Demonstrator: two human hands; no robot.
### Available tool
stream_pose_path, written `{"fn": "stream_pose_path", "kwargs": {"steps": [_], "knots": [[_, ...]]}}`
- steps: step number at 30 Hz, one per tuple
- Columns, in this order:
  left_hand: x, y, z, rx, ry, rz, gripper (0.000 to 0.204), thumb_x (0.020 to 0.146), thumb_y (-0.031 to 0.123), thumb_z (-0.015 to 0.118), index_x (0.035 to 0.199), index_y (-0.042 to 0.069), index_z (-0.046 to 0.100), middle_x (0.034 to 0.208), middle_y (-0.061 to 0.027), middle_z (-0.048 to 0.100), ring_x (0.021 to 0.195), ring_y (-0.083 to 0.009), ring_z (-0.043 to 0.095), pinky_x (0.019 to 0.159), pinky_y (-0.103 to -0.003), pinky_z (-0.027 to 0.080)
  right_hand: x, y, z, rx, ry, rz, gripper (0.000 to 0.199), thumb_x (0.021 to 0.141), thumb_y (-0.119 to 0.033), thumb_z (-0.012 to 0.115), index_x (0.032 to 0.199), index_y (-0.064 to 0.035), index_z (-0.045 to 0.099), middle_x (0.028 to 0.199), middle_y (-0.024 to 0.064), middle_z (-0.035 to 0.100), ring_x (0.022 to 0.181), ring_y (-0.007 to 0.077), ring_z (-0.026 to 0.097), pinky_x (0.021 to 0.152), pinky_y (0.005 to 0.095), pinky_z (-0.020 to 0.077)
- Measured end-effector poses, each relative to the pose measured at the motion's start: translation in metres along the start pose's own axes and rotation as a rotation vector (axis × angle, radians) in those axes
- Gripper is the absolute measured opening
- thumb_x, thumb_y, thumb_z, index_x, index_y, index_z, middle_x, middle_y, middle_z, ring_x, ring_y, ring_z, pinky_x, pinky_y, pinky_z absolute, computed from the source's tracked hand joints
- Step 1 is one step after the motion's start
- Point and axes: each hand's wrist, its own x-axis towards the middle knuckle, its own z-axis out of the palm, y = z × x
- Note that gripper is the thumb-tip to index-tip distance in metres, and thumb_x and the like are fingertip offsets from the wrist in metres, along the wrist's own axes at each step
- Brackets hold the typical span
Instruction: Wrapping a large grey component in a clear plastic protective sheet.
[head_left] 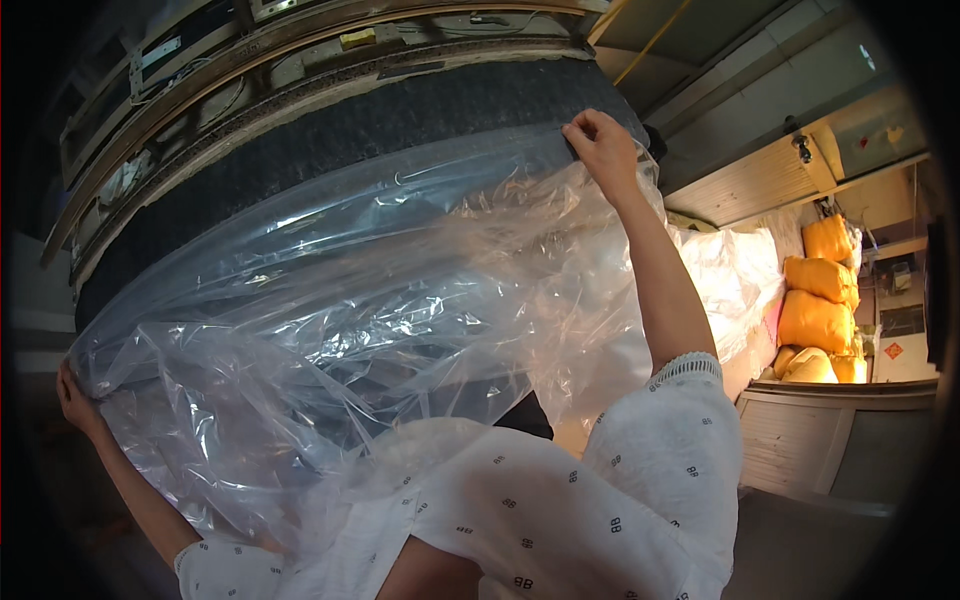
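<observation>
Hands (605,152), two of them, grip one clear plastic sheet (330,260).

Dark table surface (400,118); crinkled clear plastic sheet (400,270) spread across near part.

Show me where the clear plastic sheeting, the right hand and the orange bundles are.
Clear plastic sheeting (400,318): head view, on its crinkled middle.
Right hand (608,152): head view, on the middle of the hand.
Orange bundles (816,318): head view, on the front of a large bundle in the stack.
</observation>
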Motion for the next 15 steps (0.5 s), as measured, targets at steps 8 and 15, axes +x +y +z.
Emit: {"fn": "stream_pose_path", "kwargs": {"steps": [8, 15], "knots": [[-0.036, -0.019, -0.067, -0.242, -0.091, -0.209, 0.035, 0.092, 0.029, 0.051, 0.113, 0.002, 0.058, 0.112, -0.0051, 0.058, 0.104, -0.0144, 0.051, 0.091, -0.026, 0.036, 0.027, 0.032, 0.004, 0.188, -0.156, -0.121, 0.016, 0.075, -0.02, 0.066, 0.086, -0.009, 0.063, 0.076, 0.0035, 0.056, 0.077, 0.0157, 0.053, 0.069, 0.0294, 0.0424], [-0.005, 0.064, 0.002, -0.837, 0.123, -0.307, 0.035, 0.092, 0.024, 0.052, 0.12, 0.004, 0.05, 0.117, -0.0049, 0.053, 0.106, -0.0161, 0.05, 0.09, -0.028, 0.038, 0.134, -0.015, -0.061, 1.176, 0.286, -0.07, 0.008, 0.088, -0.009, 0.055, 0.094, -0.0048, 0.052, 0.092, 0.0053, 0.061, 0.081, 0.0137, 0.057, 0.075, 0.0255, 0.0458]]}}
